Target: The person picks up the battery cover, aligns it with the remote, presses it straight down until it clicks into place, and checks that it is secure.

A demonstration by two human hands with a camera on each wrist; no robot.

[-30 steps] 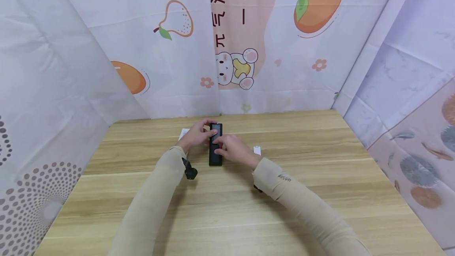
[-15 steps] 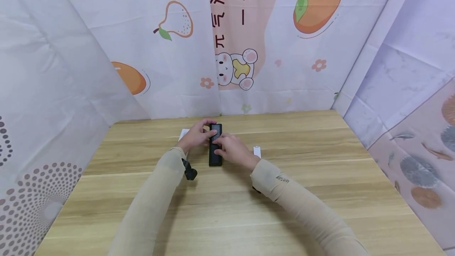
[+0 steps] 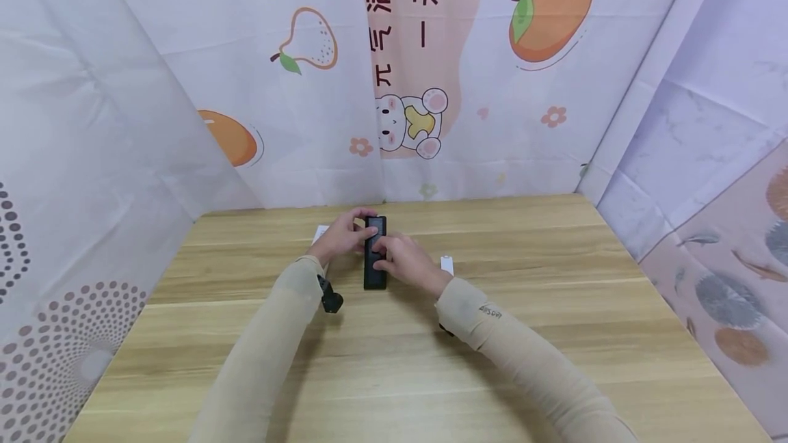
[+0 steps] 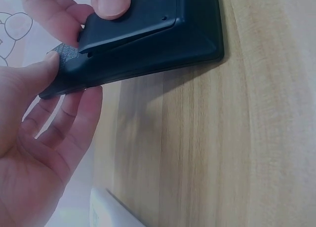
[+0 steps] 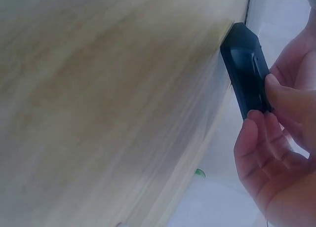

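Observation:
A black oblong device (image 3: 374,277) is held between both hands near the back of the table. In the left wrist view, a flat black panel (image 4: 140,22) with small screw holes stands slightly off the body (image 4: 197,44) along one edge. My left hand (image 3: 340,234) grips the far end, thumb on top and fingers underneath. My right hand (image 3: 406,262) pinches the panel's edge, its thumb (image 4: 112,4) on the panel's face. Whether the panel is joined at its other end, I cannot tell. The right wrist view shows the device (image 5: 241,59) tilted, with its near end by the tabletop.
Partly behind the left hand lies a white flat item (image 3: 320,231), with a white edge (image 4: 111,212) showing in the left wrist view. A small white rectangular piece (image 3: 447,264) lies right of the right wrist. The wooden table (image 3: 394,374) ends at a printed curtain (image 3: 295,169).
The hands and the device hold nearly the same place. The head view has shifted slightly, so everything appears a little lower.

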